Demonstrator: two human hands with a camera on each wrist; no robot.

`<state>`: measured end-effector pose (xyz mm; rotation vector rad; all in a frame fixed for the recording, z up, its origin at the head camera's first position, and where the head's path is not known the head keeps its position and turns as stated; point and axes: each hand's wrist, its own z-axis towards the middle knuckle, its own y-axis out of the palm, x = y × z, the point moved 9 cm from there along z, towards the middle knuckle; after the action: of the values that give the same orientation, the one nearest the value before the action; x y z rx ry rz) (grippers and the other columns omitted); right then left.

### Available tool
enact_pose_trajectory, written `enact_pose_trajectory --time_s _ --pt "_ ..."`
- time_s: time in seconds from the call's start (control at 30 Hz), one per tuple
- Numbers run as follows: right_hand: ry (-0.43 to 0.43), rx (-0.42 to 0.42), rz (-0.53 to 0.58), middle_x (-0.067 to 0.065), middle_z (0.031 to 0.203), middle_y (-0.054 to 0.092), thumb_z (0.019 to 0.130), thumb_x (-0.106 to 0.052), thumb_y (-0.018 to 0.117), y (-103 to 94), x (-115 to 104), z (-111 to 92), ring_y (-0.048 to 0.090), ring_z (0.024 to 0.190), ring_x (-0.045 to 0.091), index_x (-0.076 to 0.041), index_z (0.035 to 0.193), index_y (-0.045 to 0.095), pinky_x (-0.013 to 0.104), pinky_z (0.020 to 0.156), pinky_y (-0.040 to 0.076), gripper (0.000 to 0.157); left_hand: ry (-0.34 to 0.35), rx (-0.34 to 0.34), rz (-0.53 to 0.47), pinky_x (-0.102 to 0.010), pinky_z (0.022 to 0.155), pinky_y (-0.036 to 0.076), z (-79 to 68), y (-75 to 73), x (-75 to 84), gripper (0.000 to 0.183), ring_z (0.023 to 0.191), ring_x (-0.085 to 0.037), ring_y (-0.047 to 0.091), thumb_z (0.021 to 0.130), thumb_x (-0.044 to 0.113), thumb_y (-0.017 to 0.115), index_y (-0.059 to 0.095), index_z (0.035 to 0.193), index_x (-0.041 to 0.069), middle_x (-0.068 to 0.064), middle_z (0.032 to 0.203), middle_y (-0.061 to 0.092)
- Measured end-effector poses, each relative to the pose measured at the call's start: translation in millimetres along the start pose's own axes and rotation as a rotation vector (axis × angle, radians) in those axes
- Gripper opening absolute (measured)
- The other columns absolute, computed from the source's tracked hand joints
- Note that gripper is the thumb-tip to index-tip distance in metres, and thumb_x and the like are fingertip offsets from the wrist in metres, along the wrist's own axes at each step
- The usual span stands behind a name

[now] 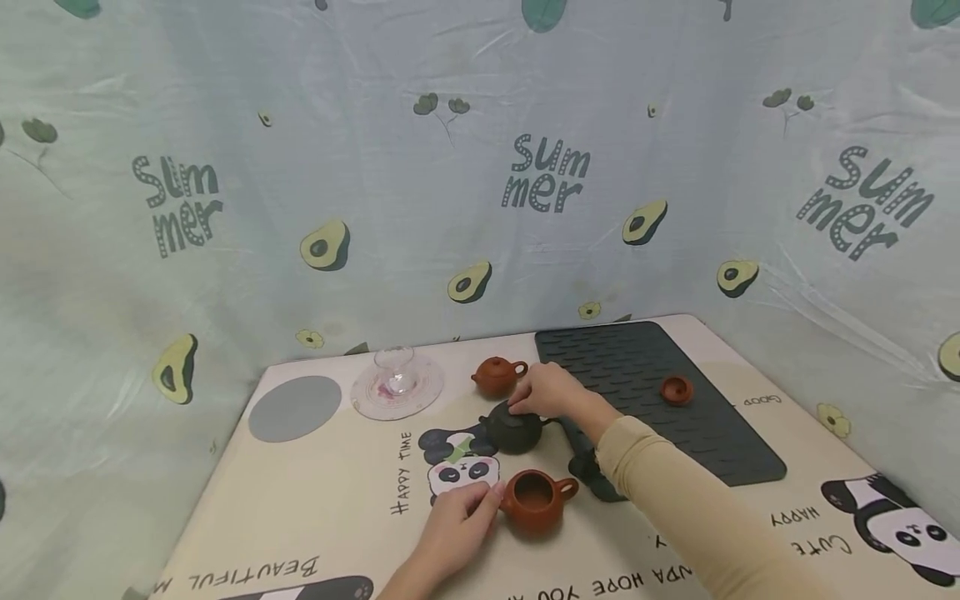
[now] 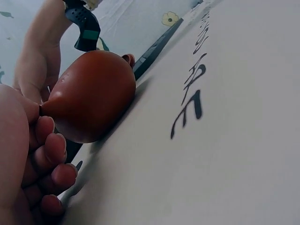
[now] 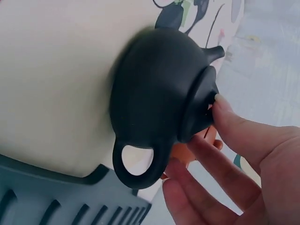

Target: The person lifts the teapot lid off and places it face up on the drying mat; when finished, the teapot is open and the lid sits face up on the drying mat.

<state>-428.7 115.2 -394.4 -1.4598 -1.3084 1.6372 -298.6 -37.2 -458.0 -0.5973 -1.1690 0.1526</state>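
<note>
In the head view a lidless reddish-brown teapot [image 1: 534, 518] stands upright near the front, its round mouth facing up. My left hand [image 1: 459, 529] pinches the tip of its spout between thumb and forefinger; the other fingers curl below, as the left wrist view shows. Farther back, a black teapot [image 1: 513, 435] stands with its spout to the left and its loop handle to the right. Its lid [image 3: 199, 105] sits at the mouth of the pot. My right hand [image 1: 551, 392] reaches over from the right and pinches this lid at the knob, thumb on one side, fingers on the other.
Behind the black pot stands a smaller reddish-brown teapot [image 1: 495, 379] with its lid on. A dark ridged mat [image 1: 622, 358] bears a small reddish-brown lid [image 1: 677, 390]. Toward the back left are a glass cup [image 1: 395, 367] on a clear round plate [image 1: 367, 404] and a grey disc [image 1: 295, 408].
</note>
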Motion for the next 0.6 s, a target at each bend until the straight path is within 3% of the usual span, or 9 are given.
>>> enact_pose_trajectory --time_s 0.2,0.4,0.6 --pt "0.019 -0.01 0.001 -0.01 0.091 0.071 0.089 -0.027 0.082 4.1 6 1 0.061 0.085 0.012 -0.026 0.097 0.084 0.034 0.078 0.053 0.009 -0.013 0.004 0.005 -0.021 0.057 0.034 0.3 1.1 -0.9 0.044 0.059 -0.004 0.047 0.107 0.04 0.054 0.056 0.068 0.02 0.013 0.059 0.047" --pt "0.035 0.0 0.002 -0.008 0.094 0.072 0.089 -0.028 0.082 -0.6 8 -2 0.063 0.086 0.014 -0.025 0.097 0.084 0.036 0.078 0.054 0.009 -0.068 -0.01 -0.028 -0.025 0.059 0.039 10.9 0.6 -8.0 0.047 0.06 -0.006 0.051 0.108 0.041 0.051 0.059 0.069 0.016 0.01 0.058 0.053" --pt "0.032 0.026 -0.017 -0.008 0.102 0.074 0.088 -0.032 0.082 -1.0 4 -2 0.066 0.101 0.02 -0.029 0.099 0.083 0.042 0.087 0.053 0.011 -0.168 0.006 -0.123 -0.025 0.044 0.038 27.0 -9.9 -25.5 0.05 0.049 -0.009 0.047 0.108 0.046 0.048 0.059 0.077 0.01 0.003 0.062 0.054"
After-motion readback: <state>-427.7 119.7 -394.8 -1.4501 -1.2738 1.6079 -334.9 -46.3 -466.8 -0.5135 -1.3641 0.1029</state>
